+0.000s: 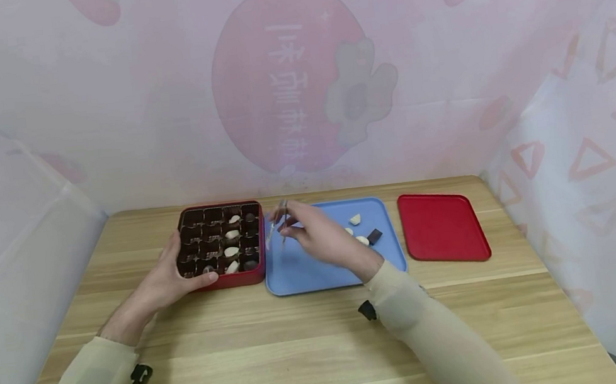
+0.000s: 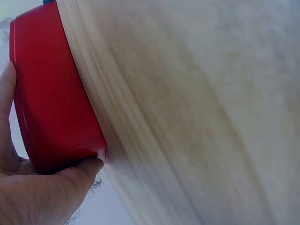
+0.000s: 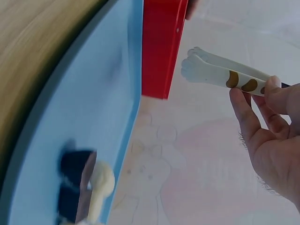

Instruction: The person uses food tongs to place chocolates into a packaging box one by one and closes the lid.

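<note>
Left of the blue tray [image 1: 307, 281], the left hand [image 1: 172, 276] grips, fingers and thumb wide, the near-left corner of a smooth red box [image 1: 240, 279] with dark moulded compartments [image 1: 194, 233]. Above the tray's left part, the right hand [image 1: 321, 235] closely pinches brown-spotted tongs [image 3: 213, 75]; chocolates [image 1: 374, 236] lie on its right, a flat red lid [image 1: 443, 227] beyond, wooden counter [image 1: 280, 347] in front.

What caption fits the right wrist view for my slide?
The right hand pinches tongs near the red box, with chocolates on the blue tray.
</note>
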Demonstrator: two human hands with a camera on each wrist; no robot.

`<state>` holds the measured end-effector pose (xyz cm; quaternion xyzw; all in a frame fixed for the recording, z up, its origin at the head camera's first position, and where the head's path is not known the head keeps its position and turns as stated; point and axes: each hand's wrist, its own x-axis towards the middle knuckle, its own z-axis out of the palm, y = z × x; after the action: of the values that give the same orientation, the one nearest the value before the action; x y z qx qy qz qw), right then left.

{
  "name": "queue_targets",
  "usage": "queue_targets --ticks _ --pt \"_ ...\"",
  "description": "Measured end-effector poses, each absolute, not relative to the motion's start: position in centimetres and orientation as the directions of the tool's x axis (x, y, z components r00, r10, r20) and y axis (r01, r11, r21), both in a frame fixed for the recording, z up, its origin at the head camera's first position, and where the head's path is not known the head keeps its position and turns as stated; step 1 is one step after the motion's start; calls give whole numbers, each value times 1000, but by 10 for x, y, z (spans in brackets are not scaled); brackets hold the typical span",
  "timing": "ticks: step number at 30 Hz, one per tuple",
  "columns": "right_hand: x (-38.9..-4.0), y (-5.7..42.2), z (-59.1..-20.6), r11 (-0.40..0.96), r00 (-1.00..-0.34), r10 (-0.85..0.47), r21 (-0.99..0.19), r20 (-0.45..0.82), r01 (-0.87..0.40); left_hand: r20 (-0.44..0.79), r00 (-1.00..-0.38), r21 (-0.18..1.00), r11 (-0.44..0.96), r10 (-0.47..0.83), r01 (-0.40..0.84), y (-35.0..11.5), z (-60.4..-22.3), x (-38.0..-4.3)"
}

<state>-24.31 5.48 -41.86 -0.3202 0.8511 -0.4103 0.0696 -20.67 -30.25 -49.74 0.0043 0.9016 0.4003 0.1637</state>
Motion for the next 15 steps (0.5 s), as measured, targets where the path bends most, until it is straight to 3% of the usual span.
queue_targets --ticks 15 --pt "-238 106 -419 524 -814 -567 -705 130 -477 -294 -946 710 694 136 -120 -302 -496 -207"
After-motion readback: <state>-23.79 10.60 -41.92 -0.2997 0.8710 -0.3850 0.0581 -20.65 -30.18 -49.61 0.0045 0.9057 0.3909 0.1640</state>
